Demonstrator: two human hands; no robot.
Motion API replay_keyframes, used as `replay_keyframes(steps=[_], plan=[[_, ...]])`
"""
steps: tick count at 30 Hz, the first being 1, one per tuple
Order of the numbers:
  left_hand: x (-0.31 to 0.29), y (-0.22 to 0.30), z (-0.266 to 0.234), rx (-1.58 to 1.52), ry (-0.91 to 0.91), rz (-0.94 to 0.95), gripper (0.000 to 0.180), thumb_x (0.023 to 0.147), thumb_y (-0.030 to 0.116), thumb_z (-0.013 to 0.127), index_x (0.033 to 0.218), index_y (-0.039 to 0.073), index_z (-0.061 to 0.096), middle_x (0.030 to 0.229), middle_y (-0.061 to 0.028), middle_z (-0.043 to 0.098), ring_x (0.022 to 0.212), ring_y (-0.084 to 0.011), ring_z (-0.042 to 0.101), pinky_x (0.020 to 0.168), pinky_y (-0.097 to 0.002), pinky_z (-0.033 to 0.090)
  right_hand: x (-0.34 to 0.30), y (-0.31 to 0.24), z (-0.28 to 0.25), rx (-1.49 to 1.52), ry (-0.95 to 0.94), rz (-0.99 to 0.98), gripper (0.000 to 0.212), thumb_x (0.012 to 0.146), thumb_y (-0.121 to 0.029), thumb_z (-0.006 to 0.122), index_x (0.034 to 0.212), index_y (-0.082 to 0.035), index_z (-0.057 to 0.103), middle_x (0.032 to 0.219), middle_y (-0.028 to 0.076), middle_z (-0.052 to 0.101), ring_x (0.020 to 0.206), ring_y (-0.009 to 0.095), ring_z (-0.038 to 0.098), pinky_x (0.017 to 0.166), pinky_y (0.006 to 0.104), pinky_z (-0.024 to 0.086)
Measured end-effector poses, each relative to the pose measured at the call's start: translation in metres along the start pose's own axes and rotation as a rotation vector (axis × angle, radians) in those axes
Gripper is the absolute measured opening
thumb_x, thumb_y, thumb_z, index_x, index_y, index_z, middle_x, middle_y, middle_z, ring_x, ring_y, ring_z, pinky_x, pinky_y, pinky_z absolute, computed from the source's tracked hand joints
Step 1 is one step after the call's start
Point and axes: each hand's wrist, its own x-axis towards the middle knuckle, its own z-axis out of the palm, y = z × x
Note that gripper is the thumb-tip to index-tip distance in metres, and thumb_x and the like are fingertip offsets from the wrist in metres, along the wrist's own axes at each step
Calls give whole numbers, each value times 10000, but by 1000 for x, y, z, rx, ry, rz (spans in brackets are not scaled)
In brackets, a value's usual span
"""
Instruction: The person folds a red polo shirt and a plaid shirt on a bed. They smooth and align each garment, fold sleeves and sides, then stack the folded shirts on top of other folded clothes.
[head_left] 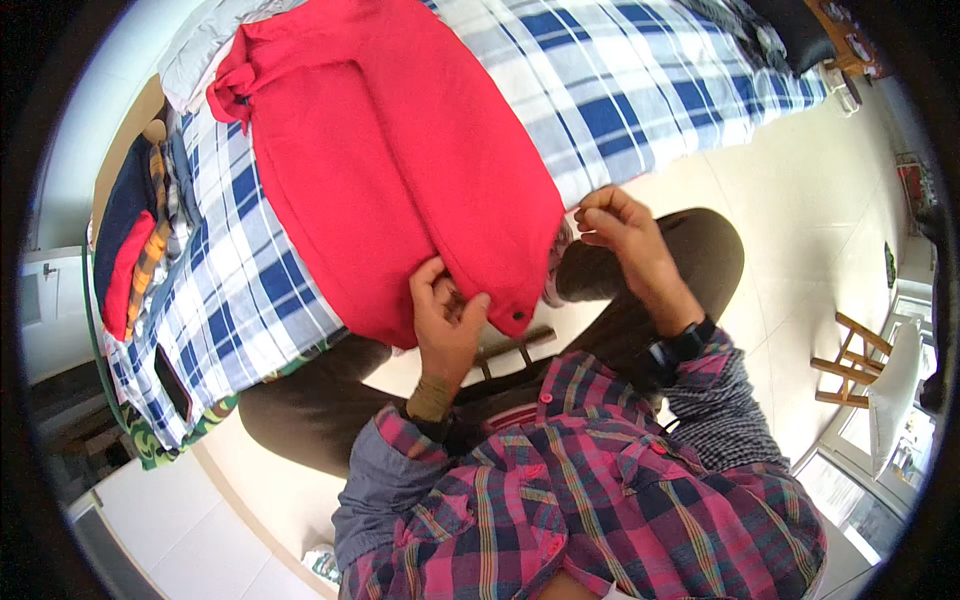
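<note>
Red garment (455, 160) lies on the checked bed cover (600, 90), toward eleven o'clock, with two hands at its near end.
The left hand (445, 315), almost at the clock's centre, rests on the garment with bent fingers; whether it pinches the cloth, I cannot tell. The right hand (632, 240), toward two o'clock, is curled narrow just beside the garment's edge; whether it holds something small, I cannot see. At three o'clock from the left hand is a dark button (520, 316), near the lower edge, which seems to pass over the bed's side. This overhanging part could slide to the floor (720, 185) if its weight pulls against a loose grip; pulling with one hand only could make the cloth crooked.
</note>
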Motion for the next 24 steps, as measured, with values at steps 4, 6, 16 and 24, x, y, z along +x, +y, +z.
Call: replay_keyframes(steps=[4, 6, 16, 24], plan=[[2, -9, -1, -12, -154, -89, 374, 974, 63, 646, 1335, -2, 576, 1271, -72, 666, 1149, -161, 618, 1027, -325, 464, -23, 66, 8, 41, 37, 130, 651, 859, -35, 611, 1487, 3, 441, 1443, 129, 542, 1341, 260, 499, 1136, 375, 373], [2, -16, 1, -34, -194, -146, 397, 991, 73, 623, 1377, 1, 562, 1308, -73, 657, 1162, -160, 617, 1032, -331, 466, -21, 76, 14, 93, -57, 51, 688, 846, -32, 673, 1493, -8, 441, 1441, 125, 526, 1365, 262, 471, 1136, 379, 361], [9, 72, -26, 629, -244, -231, 216, 1023, 157, 609, 1162, 10, 682, 955, -63, 727, 836, -131, 680, 763, -291, 556, -27, 54, 27, 165, -115, 22, 82, 922, -46, 645, 1003, -38, 638, 914, -39, 609, 839, 83, 554, 771, 259, 466], [205, 186, -47, 839, -167, 226, 193, 1004, 119, 638, 1124, -2, 726, 994, 0, 715, 944, -84, 625, 885, -253, 502, -26, 51, 29, 208, -192, -77, 371, 919, -149, 761, 1236, -8, 630, 1088, 5, 668, 1008, 98, 589, 911, 285, 492]])
